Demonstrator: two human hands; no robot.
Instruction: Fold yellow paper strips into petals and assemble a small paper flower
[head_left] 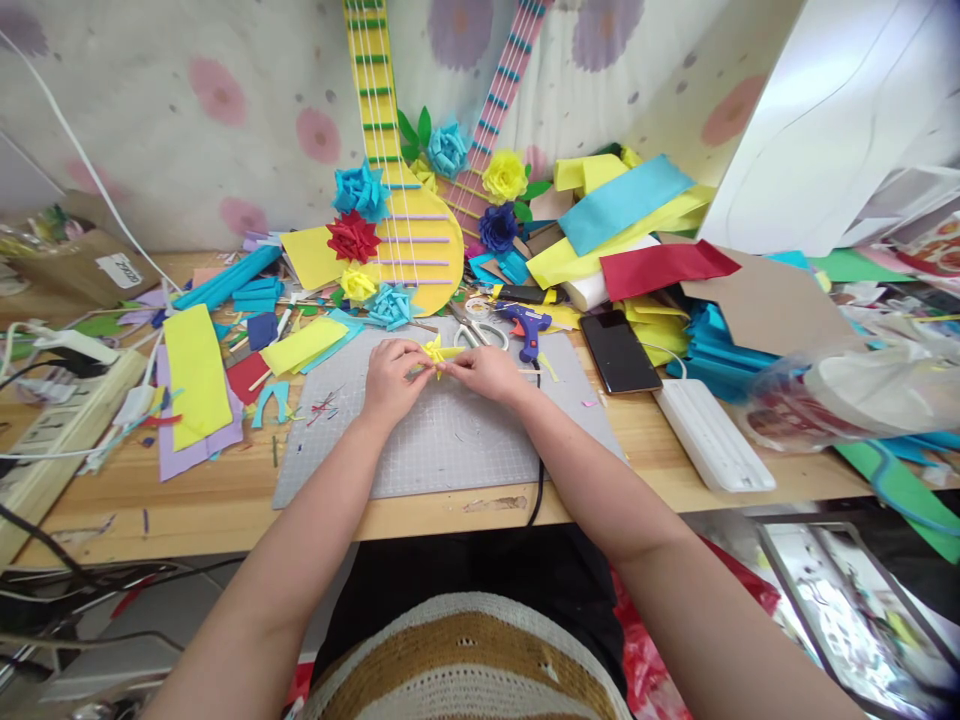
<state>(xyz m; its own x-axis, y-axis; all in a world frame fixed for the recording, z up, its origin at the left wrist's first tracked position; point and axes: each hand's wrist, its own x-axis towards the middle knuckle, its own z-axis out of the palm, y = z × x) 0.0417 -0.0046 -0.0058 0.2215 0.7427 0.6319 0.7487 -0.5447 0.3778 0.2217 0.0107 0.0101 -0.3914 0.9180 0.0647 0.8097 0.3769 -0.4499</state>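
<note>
Over the grey cutting mat [442,460], a small yellow paper flower [435,348] is pinched between both hands. My left hand [397,377] grips its left side with fingertips pressed together. From the other side, my right hand [486,372] closes on it with thumb and fingers; a yellow strip runs toward this hand. Just behind my right hand lie scissors [480,330] with pale handles. A blue glue gun [528,325] rests to the right of them, its black cord running down the mat. Thin dark scraps [324,408] are scattered left of my left hand.
A yellow paper guitar [424,245] with paper flowers leans at the back, beside a pink one [480,150]. Coloured paper [630,210] is heaped at right. A phone [619,352] and a white power strip [712,435] lie right of the mat; yellow sheets [196,375] lie left.
</note>
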